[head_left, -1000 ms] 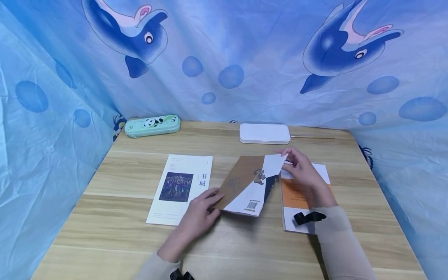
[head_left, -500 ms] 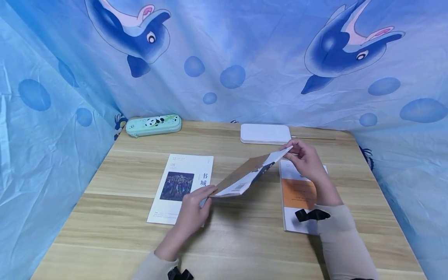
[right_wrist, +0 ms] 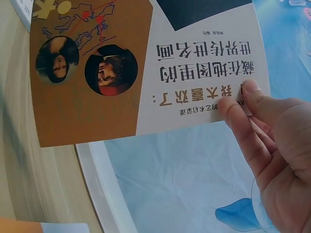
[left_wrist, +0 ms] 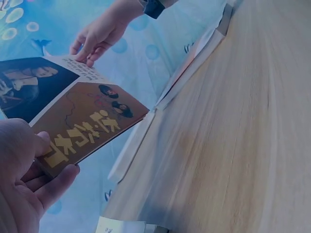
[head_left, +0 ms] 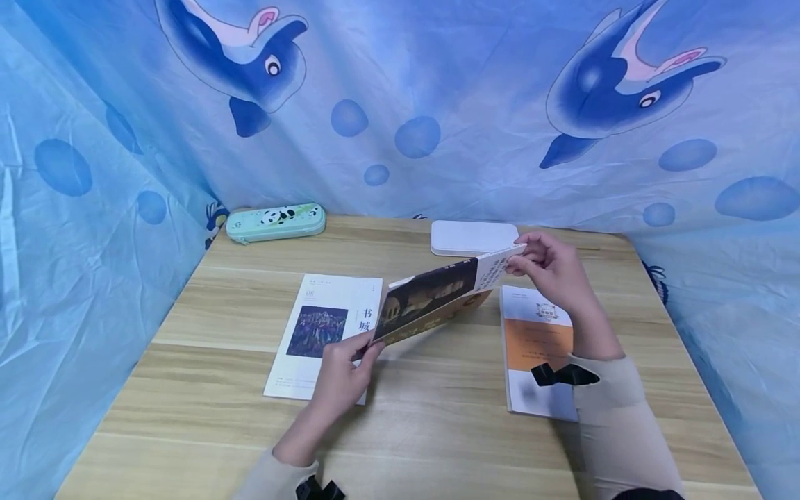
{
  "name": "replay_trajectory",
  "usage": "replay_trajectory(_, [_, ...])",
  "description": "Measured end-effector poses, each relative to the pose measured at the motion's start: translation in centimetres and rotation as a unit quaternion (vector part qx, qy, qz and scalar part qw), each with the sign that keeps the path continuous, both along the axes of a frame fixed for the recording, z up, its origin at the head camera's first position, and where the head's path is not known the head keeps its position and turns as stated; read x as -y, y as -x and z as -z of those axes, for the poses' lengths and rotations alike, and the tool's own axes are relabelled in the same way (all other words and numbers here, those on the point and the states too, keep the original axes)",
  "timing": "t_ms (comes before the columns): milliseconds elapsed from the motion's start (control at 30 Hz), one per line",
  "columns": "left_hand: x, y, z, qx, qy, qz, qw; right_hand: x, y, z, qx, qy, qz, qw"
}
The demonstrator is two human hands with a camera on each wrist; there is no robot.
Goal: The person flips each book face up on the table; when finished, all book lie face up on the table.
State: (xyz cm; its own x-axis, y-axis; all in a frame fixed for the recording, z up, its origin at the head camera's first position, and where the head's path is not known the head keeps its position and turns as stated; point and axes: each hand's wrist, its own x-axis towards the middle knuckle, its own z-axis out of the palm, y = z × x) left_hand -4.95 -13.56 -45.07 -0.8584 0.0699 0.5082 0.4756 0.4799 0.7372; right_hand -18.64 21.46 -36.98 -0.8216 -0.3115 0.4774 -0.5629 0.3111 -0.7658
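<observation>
A thin book point(head_left: 431, 295) with a brown, white and dark cover is held tilted above the middle of the table. Its front cover, with gold lettering and small portraits, shows in the left wrist view. My left hand point(head_left: 342, 368) pinches its near left corner between thumb and fingers. At the far right end, my right hand point(head_left: 553, 271) grips the book's white edge, thumb on the cover point(right_wrist: 199, 73). Beneath the left hand lies a white magazine point(head_left: 321, 292) with a dark blue picture. Below the right wrist lies a white and orange book point(head_left: 537, 340), partly covered by the sleeve.
A mint pencil case point(head_left: 275, 222) with pandas lies at the table's back left. Toward the back right sits a white flat box point(head_left: 471, 236), with a thin stick point(head_left: 587, 248) beside it. A blue dolphin-print curtain point(head_left: 400, 83) encloses the wooden table point(head_left: 437, 444).
Both hands have turned the book over: its back with the barcode faced up earlier, and now the front cover tips into view. My right hand has risen and moved away; the left shifted slightly left.
</observation>
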Motion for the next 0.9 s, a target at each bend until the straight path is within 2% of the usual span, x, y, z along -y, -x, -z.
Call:
replay_trajectory(167, [-0.2,-0.1,-0.3,0.036,-0.026,0.009,0.9990,0.3,-0.2,-0.5,-0.010,-0.033,0.034,0.999])
replay_trajectory(333, [-0.3,-0.5,-0.5,0.091,-0.042,0.009,0.9950,0.9,-0.1,-0.5,-0.022,-0.068,0.072,0.995])
replay_trajectory(433, [-0.3,-0.7,-0.6,0.117,-0.045,0.009,0.9921,1.0,0.2,-0.1,0.008,-0.062,0.063,0.996])
replay_trajectory(633, [-0.1,-1.0,-0.3,0.144,-0.039,0.003,0.9888,1.0,1.3,1.6,0.084,-0.033,0.035,0.995])
replay_trajectory(900, [0.3,-1.0,0.1,0.205,-0.059,0.002,0.9769,2.1,2.5,3.8,0.158,-0.046,0.072,0.984])
